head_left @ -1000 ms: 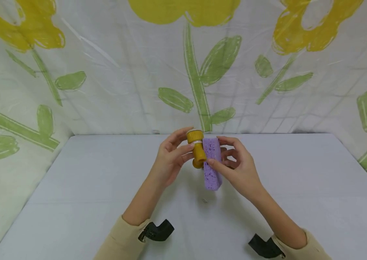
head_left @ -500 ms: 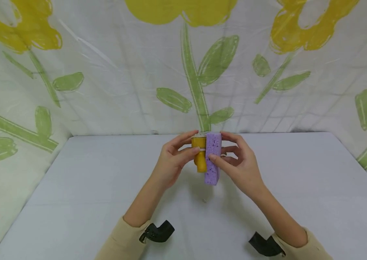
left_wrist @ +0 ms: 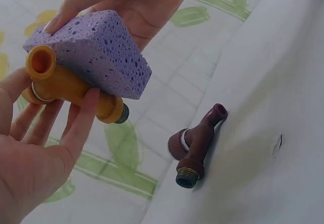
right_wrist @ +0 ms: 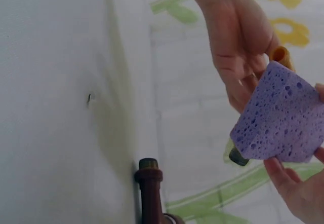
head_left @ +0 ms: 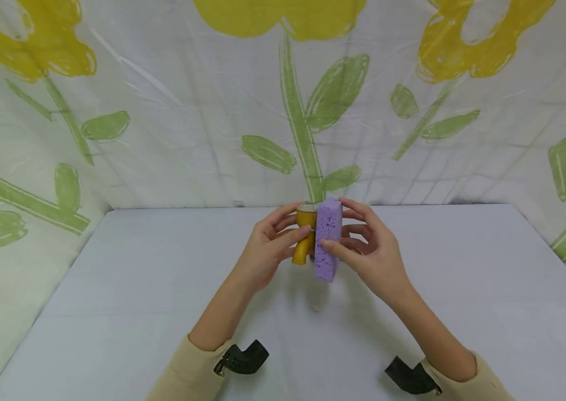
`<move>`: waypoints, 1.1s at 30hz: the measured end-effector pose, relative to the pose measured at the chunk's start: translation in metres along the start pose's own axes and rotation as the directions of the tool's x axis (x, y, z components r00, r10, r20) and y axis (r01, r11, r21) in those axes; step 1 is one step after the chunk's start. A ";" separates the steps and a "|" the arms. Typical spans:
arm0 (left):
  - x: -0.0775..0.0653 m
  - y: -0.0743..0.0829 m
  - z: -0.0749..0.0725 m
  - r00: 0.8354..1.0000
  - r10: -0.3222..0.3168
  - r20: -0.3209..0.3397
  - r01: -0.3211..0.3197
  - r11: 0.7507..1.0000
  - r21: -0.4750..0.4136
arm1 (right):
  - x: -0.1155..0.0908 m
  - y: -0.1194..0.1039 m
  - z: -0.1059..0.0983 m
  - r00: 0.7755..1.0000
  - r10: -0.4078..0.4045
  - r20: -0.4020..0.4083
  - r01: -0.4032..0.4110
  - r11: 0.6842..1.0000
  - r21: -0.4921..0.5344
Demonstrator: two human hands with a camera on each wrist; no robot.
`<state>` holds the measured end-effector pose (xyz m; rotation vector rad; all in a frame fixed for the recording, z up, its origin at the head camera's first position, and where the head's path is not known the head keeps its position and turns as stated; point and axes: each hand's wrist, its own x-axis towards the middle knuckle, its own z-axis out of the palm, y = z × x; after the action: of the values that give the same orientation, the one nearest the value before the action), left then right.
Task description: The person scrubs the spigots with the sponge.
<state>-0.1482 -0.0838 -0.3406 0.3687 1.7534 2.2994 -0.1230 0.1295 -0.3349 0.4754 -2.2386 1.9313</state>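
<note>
My left hand (head_left: 261, 253) pinches a yellow plastic water tap (head_left: 305, 218) between thumb and fingers, above the table. Its ribbed knob faces up and the spout points down and slightly left in the head view. A purple sponge (head_left: 329, 236) is gripped by the thumb and fingers of my right hand (head_left: 374, 259), its flat side against the tap. The left wrist view shows the open spout and the dark threaded end of the yellow tap (left_wrist: 66, 84), with the porous sponge (left_wrist: 109, 51) lying along its body. The sponge (right_wrist: 283, 115) covers most of the tap in the right wrist view.
A maroon tap (left_wrist: 198, 142) with a dark threaded end lies on the white table (head_left: 137, 301); my hands hide it in the head view. A small mark (left_wrist: 278, 144) shows on the table surface. Behind stands a flower-printed sheet (head_left: 187, 139).
The sponge has slid upward along the tap. My left hand has turned the tap, so its spout has swung from lower right to lower left.
</note>
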 end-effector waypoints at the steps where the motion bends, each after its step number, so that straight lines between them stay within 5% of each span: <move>1: 0.000 0.000 0.001 1.000 -0.003 -0.007 0.003 1.000 -0.009 | 0.000 0.000 0.000 1.000 0.012 -0.002 -0.012 1.000 -0.008; 14: 0.001 -0.008 0.002 0.999 -0.001 0.035 0.000 1.000 0.021 | 0.003 -0.001 -0.005 0.991 -0.081 -0.104 0.081 0.997 0.004; 22: 0.000 -0.009 0.006 0.999 0.016 0.038 -0.017 0.999 0.031 | 0.004 -0.005 -0.013 0.991 -0.043 -0.125 0.033 0.996 -0.080; 33: -0.001 -0.008 0.006 0.997 0.029 0.075 -0.032 0.999 0.035 | 0.006 -0.006 -0.018 0.986 -0.067 -0.151 0.072 0.997 0.027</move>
<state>-0.1447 -0.0762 -0.3469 0.4848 1.7672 2.2465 -0.1285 0.1458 -0.3249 0.3928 -2.0737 1.9036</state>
